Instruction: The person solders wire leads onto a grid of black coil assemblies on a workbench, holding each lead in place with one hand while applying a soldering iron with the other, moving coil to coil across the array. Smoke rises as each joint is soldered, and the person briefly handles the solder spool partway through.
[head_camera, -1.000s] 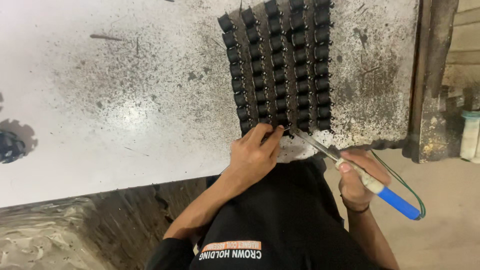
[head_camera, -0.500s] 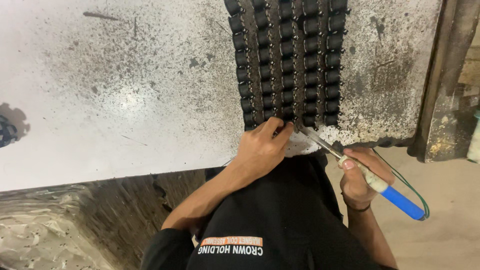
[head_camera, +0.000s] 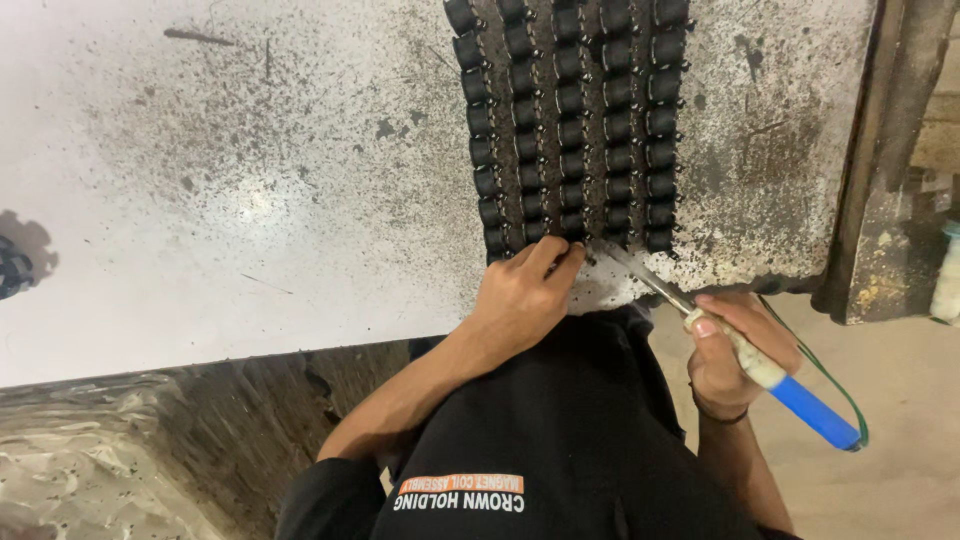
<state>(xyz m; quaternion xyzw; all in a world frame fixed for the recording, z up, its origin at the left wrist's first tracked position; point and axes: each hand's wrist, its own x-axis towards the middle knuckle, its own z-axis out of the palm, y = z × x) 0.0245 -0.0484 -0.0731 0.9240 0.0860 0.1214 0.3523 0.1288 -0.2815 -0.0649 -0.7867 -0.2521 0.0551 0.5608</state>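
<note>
Several rows of small black cylindrical parts (head_camera: 570, 130) lie side by side on a speckled white worktable (head_camera: 250, 200). My left hand (head_camera: 525, 295) rests at the table's near edge with its fingertips on the bottom parts of the middle rows. My right hand (head_camera: 735, 345) grips a soldering iron (head_camera: 760, 365) with a white and blue handle. Its metal tip reaches up to the bottom row, just right of my left fingers.
A green cord (head_camera: 835, 375) loops from the iron's handle. A rusty metal post (head_camera: 880, 160) stands right of the table. A dark object (head_camera: 12, 270) sits at the table's left edge. Crumpled plastic sheet (head_camera: 90, 460) lies at lower left.
The view has shifted, so the rows of parts now sit higher and further right. My left fingers have slid a little along the bottom row. The iron stays at the bottom row.
</note>
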